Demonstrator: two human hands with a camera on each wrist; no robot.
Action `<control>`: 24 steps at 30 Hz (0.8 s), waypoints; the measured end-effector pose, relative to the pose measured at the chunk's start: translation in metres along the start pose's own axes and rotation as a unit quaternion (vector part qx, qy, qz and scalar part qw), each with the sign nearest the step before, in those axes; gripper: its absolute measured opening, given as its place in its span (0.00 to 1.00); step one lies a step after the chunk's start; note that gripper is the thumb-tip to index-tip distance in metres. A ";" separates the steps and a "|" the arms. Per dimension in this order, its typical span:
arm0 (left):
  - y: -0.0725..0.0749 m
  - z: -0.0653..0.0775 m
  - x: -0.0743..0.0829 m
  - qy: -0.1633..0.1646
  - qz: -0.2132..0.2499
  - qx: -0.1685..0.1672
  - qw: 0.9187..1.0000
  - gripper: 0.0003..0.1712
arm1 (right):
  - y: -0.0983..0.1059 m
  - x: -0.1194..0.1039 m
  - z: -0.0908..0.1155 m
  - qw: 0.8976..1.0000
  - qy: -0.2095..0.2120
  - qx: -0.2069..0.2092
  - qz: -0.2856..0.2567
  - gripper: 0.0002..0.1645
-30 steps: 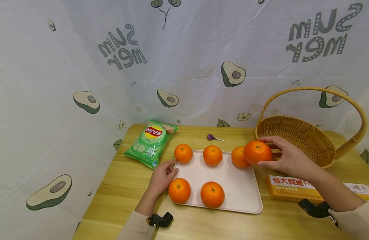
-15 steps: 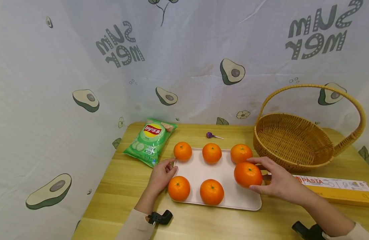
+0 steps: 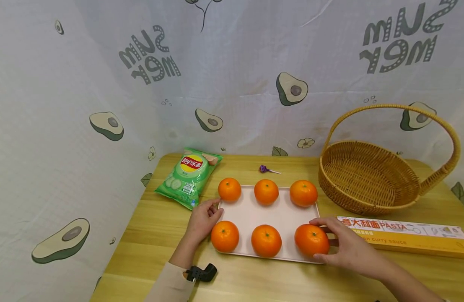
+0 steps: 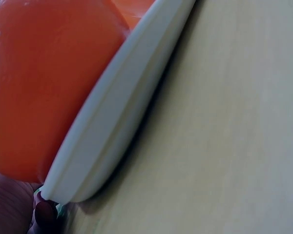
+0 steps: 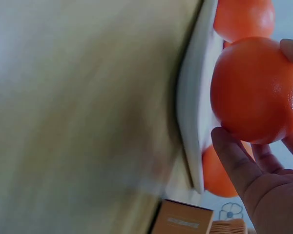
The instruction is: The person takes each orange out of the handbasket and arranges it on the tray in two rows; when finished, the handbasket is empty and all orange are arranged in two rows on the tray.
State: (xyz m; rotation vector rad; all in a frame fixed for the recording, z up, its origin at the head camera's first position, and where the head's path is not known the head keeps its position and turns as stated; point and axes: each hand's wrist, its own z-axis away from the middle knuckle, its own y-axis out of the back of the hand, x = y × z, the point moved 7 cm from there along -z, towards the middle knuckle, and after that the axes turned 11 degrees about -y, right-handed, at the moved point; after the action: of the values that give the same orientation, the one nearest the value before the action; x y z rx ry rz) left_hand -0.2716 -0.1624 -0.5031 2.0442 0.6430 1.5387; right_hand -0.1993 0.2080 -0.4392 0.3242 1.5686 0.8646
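My right hand (image 3: 346, 247) holds an orange (image 3: 311, 240) at the front right corner of a pale rectangular tray (image 3: 262, 214). In the right wrist view, the thumb and fingers lie around the held orange (image 5: 256, 90), close over the tray's rim (image 5: 191, 97). At the tray's left edge my left hand (image 3: 202, 222) grips the rim with thumb and curled fingers. Three oranges line the back of the tray, among them the back middle orange (image 3: 266, 192). Along the front sit the left orange (image 3: 225, 236) and the middle orange (image 3: 266, 240).
A green bag of chips (image 3: 189, 178) lies behind my left hand. Behind the tray is a purple lollipop (image 3: 265, 169). At the back right stands a wicker basket (image 3: 364, 180) with a tall handle. A yellow pasta box (image 3: 409, 241) lies in front of it, beside my right forearm.
My right hand has brought the orange from beside the basket toward me, down to the tray's front right corner. My left hand stays at the tray's left edge.
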 end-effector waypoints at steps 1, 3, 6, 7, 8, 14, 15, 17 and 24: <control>0.000 0.000 0.000 0.001 -0.001 0.000 1.000 0.18 | -0.001 0.001 0.001 1.000 0.001 0.001 -0.003 0.42; 0.000 0.000 0.000 0.000 -0.002 0.000 1.000 0.18 | -0.003 0.004 0.003 1.000 0.000 0.002 -0.004 0.42; 0.000 0.001 0.001 0.002 -0.003 -0.001 1.000 0.18 | -0.006 0.008 0.004 1.000 -0.003 0.002 -0.005 0.42; 0.000 0.001 0.001 0.002 -0.003 -0.001 1.000 0.19 | -0.006 0.009 0.005 1.000 -0.005 0.002 -0.003 0.42; 0.000 0.001 0.001 0.002 -0.003 -0.002 1.000 0.19 | -0.007 0.009 0.005 1.000 -0.004 0.004 0.000 0.43; -0.001 0.001 0.000 0.004 -0.001 -0.003 1.000 0.19 | -0.009 0.007 0.007 0.999 0.018 0.025 0.032 0.43; -0.002 0.001 0.000 0.004 0.000 -0.003 1.000 0.19 | -0.009 0.007 0.007 0.999 0.021 0.028 0.037 0.44; -0.002 0.001 0.000 0.004 0.001 -0.004 1.000 0.19 | -0.009 0.007 0.008 0.998 0.028 0.032 0.042 0.44; -0.002 0.001 -0.001 0.006 -0.002 -0.003 1.000 0.19 | -0.009 0.008 0.007 0.999 0.013 0.021 0.048 0.46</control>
State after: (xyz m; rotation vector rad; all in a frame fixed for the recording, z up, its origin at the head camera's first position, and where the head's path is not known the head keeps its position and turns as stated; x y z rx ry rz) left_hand -0.2711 -0.1616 -0.5054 2.0301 0.6463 1.5492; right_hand -0.1919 0.2092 -0.4510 0.4224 1.6069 0.9136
